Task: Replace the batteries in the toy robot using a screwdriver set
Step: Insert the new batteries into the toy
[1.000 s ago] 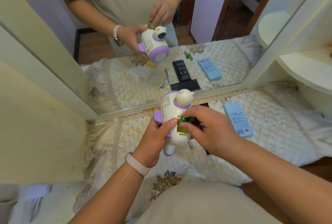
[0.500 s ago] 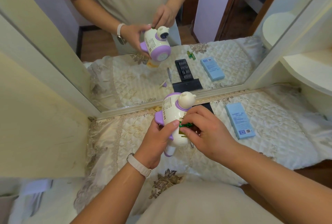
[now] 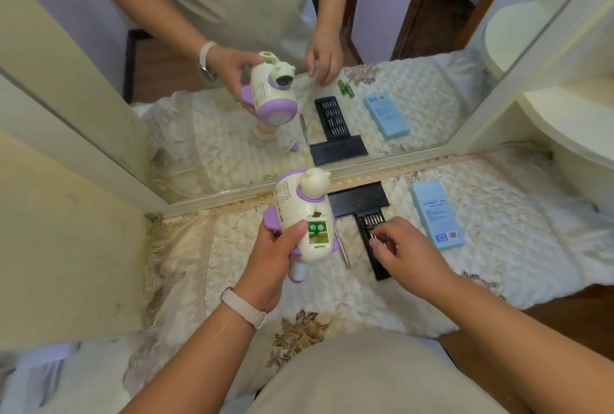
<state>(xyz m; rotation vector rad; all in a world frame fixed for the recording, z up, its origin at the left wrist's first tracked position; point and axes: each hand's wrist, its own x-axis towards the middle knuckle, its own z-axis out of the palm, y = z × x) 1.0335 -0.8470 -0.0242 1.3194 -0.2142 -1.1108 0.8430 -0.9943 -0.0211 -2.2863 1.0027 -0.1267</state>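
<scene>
Over the table (image 3: pixel 212 247) our left hand (image 3: pixel 274 256) grips the toy robot (image 3: pixel 300 206) mid-body, probably light, slick; right hand (image 3: pixel 403 249) slack, empty.

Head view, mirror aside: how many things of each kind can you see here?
Toy robot: 1
Green batteries in its open compartment: 2
Black bit tray and lid: 2
Screwdriver: 1
Blue box: 1
Total: 7
</scene>
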